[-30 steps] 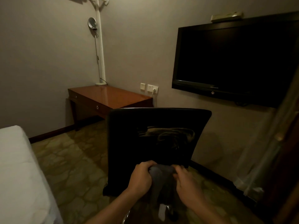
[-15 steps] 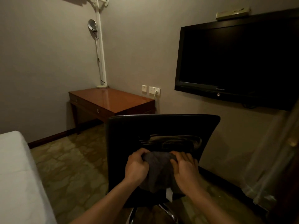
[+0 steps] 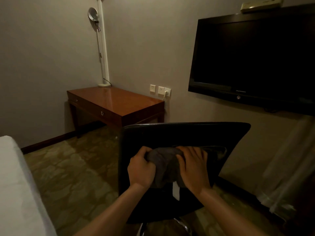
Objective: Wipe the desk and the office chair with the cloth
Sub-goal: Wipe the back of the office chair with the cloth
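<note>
Both hands on the cloth (image 3: 164, 161), which is bunched against the near face of the chair (image 3: 170, 136) backrest, about mid-height.
- left hand (image 3: 141, 167): fist closed tight round the left end of the cloth, knuckles towards camera.
- right hand (image 3: 193, 169): fingers bent over the right end, thumb dug into the fabric, pinning it to the backrest. Fingertips reach past the cloth onto the black surface.
- cloth: dark grey. It sags below the hands, with a white tag (image 3: 176, 191) hanging at its lower edge. No readable print on the tag.
- chair: black and glossy, with a bit of chrome base (image 3: 185, 226) showing under the backrest.
- desk (image 3: 119, 101): reddish wood with ring drawer pulls, beyond the chair's left corner and against the wall. A white lamp (image 3: 102, 48) stands at its far corner.
- wall sockets (image 3: 160, 90): above the chair, just right of the desk, one with a plug in it.
- TV (image 3: 252, 57): wall-mounted above and right of the chair, screen dark. There's small lettering on the lower bezel, too small to read. A pale flat thing (image 3: 260, 4) lies on its top edge; can't tell what.
- bed (image 3: 15, 184): white, well left of the chair.
- curtain (image 3: 286, 167): sheer, right of the chair.
</note>
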Action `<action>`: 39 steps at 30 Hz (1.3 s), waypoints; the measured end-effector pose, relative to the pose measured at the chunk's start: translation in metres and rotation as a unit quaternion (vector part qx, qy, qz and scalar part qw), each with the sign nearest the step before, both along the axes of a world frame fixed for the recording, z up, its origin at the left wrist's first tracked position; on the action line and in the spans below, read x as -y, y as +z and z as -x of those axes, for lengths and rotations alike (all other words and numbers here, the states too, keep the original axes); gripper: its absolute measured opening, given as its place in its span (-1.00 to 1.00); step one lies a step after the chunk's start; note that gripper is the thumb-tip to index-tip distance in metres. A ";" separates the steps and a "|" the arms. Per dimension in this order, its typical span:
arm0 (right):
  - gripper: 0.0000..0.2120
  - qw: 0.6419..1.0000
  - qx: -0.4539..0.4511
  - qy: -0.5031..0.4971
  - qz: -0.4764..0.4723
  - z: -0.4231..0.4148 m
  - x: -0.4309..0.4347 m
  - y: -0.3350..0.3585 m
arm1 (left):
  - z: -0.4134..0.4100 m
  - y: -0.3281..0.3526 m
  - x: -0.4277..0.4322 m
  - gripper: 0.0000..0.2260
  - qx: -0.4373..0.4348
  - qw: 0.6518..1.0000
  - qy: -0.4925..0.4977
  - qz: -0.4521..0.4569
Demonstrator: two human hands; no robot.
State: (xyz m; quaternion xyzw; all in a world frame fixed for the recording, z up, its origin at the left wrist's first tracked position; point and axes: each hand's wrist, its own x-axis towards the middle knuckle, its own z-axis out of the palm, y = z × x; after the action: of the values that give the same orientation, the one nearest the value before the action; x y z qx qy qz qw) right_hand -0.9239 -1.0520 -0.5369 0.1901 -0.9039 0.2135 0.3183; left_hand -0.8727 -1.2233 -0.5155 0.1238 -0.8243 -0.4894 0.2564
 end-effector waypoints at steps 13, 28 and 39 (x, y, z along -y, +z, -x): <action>-0.78 0.995 0.076 -0.066 0.023 -0.008 0.059 0.016 | 0.008 0.035 0.069 -0.69 0.148 0.982 -0.115 0.010; -0.74 0.959 0.234 -0.158 0.035 -0.065 0.145 0.088 | -0.023 0.104 0.133 -0.61 0.294 0.948 -0.123 0.023; -0.73 0.977 0.135 -0.139 0.093 -0.088 0.166 0.198 | -0.029 0.209 0.160 -0.77 0.165 0.966 -0.198 0.015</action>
State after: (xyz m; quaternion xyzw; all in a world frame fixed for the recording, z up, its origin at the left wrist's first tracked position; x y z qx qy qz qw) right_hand -0.8354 -1.2181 -0.3386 0.0016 -0.9321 0.2743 0.2367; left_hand -0.8433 -1.3836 -0.3063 0.0332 -0.8704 -0.4909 0.0169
